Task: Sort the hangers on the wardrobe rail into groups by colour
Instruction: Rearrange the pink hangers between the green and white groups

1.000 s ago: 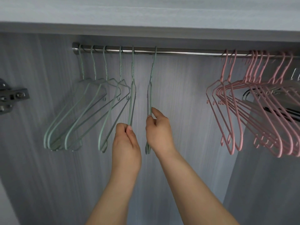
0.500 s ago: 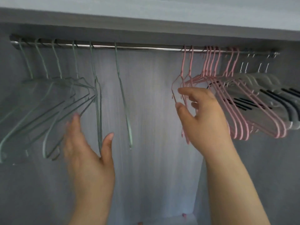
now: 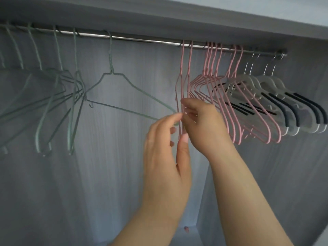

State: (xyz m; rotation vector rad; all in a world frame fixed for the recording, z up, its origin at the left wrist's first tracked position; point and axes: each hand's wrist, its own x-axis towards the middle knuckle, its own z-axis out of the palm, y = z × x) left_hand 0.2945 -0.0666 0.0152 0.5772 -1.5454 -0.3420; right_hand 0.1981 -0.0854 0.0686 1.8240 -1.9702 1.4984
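Grey wardrobe panels sit behind the rail [image 3: 142, 39]. Green hangers [image 3: 58, 96] crowd its left end, one green hanger [image 3: 124, 93] hangs apart nearer the middle, pink hangers [image 3: 229, 96] group right of centre, and white hangers [image 3: 276, 96] sit at the right end. Your right hand [image 3: 200, 121] curls its fingers [image 3: 189, 104] around the two leftmost pink hangers [image 3: 184, 71]. Your left hand [image 3: 165, 148] pinches them just beside it.

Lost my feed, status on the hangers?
Both hands pinching two leftmost pink hangers. Green hangers left, grey far right. Nothing blocking.
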